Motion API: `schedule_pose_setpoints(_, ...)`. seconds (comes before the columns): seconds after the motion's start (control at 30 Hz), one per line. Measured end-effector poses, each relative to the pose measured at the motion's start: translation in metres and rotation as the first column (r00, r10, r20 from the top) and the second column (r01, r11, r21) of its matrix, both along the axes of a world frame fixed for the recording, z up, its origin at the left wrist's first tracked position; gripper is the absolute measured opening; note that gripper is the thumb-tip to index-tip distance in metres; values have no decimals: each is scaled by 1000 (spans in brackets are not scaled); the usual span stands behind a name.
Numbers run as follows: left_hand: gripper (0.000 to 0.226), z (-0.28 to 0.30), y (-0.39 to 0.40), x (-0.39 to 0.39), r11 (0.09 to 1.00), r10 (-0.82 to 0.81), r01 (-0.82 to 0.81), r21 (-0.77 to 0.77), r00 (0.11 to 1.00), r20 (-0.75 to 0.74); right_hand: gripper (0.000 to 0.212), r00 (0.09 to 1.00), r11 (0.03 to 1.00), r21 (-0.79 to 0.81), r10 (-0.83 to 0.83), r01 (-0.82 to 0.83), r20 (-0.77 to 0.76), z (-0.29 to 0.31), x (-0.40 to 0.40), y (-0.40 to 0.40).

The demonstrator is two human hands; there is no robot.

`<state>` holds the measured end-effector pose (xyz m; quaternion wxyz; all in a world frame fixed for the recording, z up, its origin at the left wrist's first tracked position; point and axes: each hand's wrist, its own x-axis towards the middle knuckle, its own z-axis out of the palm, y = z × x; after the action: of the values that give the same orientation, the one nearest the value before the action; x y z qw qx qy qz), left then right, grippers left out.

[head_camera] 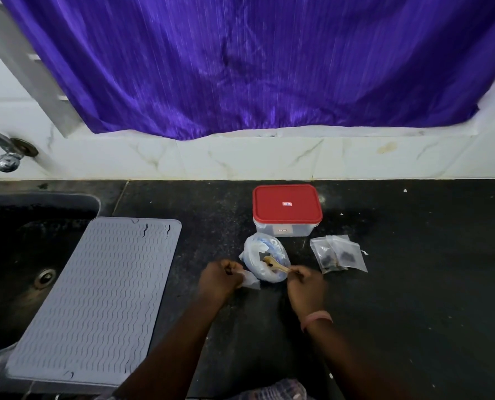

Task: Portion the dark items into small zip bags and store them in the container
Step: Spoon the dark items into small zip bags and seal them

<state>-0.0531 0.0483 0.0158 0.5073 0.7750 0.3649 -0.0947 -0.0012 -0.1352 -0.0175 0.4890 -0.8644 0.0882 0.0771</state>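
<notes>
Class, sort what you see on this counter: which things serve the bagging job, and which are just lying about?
In use: left hand gripping a small zip bag; right hand holding a wooden spoon; open plastic bag; filled zip bags; red-lidded container.
Idle: grey mat; sink; tap.

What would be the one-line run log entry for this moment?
left hand: holds small zip bag | right hand: holds wooden spoon in plastic bag | container: lid on
</notes>
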Motion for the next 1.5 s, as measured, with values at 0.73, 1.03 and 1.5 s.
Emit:
schedule_pose_setpoints(0.73, 17, -6, 5, 2, 870, -179, 59, 489, 963, 201, 17, 976, 956, 211, -182, 204, -118, -4, 9, 2)
schedule_pose_setpoints(1.03, 12, -9, 6, 1, 921, -130, 109, 374, 991, 34, 17, 995, 990, 113, -88, 84, 35, -3, 8, -2)
schedule_pose_setpoints(1.5, 13, -3, 9, 12, 901, -51, 24, 432, 997, 53, 12, 857, 783, 447, -205, 433, -472, 23, 19, -4)
